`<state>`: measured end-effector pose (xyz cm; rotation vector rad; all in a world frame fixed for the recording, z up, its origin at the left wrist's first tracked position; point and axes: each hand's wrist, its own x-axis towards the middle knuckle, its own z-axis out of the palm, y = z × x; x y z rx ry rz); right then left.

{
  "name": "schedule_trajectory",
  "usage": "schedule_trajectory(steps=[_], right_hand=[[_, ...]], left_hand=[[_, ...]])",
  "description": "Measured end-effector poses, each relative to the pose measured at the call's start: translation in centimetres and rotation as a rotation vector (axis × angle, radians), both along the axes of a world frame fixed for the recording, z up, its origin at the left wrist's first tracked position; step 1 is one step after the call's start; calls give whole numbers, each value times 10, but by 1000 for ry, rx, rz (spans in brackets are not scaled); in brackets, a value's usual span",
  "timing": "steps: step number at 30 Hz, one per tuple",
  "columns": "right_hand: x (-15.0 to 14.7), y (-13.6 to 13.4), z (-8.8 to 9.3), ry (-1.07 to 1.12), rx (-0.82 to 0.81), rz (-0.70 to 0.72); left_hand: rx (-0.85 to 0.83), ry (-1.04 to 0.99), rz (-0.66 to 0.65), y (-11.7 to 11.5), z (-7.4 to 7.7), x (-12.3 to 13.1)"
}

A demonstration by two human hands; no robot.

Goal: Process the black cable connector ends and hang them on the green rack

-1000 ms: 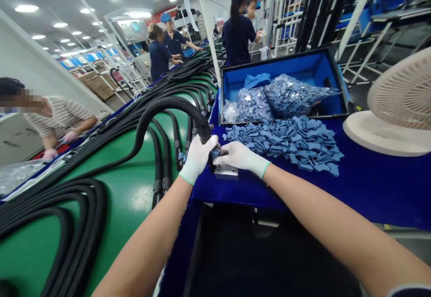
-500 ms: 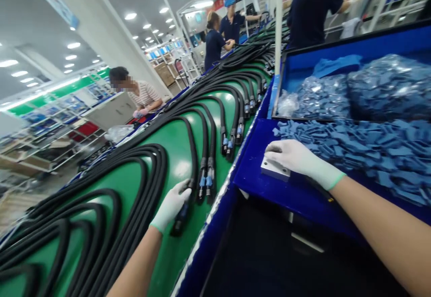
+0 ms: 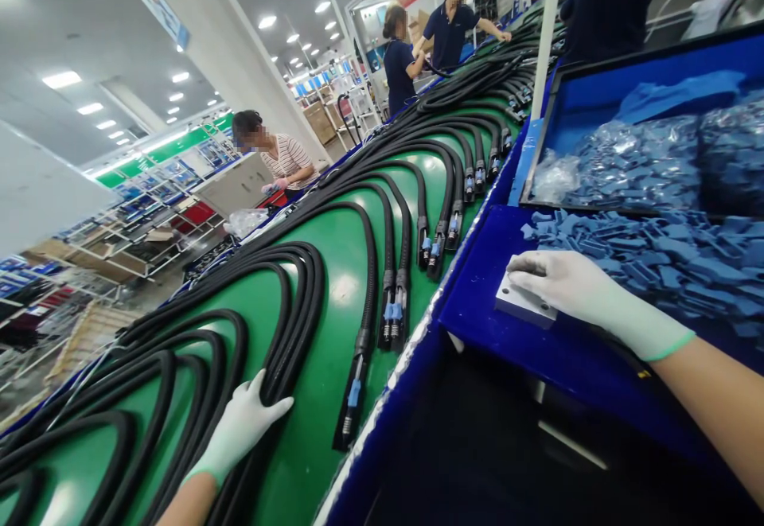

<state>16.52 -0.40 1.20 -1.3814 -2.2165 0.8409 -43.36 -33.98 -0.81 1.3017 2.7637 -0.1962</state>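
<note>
My left hand (image 3: 247, 424), in a white glove, lies over a bundle of black corrugated hoses (image 3: 307, 295) with its thumb spread away from the fingers. To its right, one hose ends in a dark sleeve with a blue clip (image 3: 354, 393) and a ribbed metal tip; nothing touches this end. My right hand (image 3: 564, 283), also gloved, rests on a grey metal block (image 3: 525, 305) with round holes. Its fingers are bent together at the block's far edge, and anything between them is hidden. Loose blue clips (image 3: 645, 255) lie in a heap just beyond this hand.
Many hoses cross the green belt (image 3: 343, 287), bordered by a blue edge with a worn white strip. A blue box (image 3: 602, 88) holds bagged clips behind the heap. A white post (image 3: 546, 40) rises beside it. Several co-workers stand along the line.
My left hand has let go of the nearest hose end and moved left and down onto the bundled hoses. My right hand stays at the metal block. The view has shifted left.
</note>
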Motion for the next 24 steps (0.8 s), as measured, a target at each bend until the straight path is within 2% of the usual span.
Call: schedule_trajectory(steps=[2,4,6,8,10,11,13,16,19,21,24], right_hand=[[-2,1,-3,-17,34,-15],[-3,2,-6,-28,59,-18],[-3,2,-7,-37,58,-25],[-3,2,-5,-47,35,-32],[-2,0,-3,-51,10,-33],[-2,0,-2,-49,3,-28],[0,-1,0,-35,2,-18],[2,-1,0,-19,5,-16],[1,-7,5,-8,11,-26],[-5,-20,12,31,23,-14],[-23,-60,26,188,-39,87]], left_hand=[[42,16,-47,30,-3,38],[59,30,-31,73,-3,79],[75,16,-64,120,2,108],[91,0,-143,160,9,122],[74,-15,-228,185,19,127],[42,-32,-263,190,23,129],[-54,-83,-308,185,30,133],[-172,-160,-328,155,35,144],[-204,-265,-307,128,43,147],[-190,-361,-294,123,57,144],[-128,-471,-312,134,93,142]])
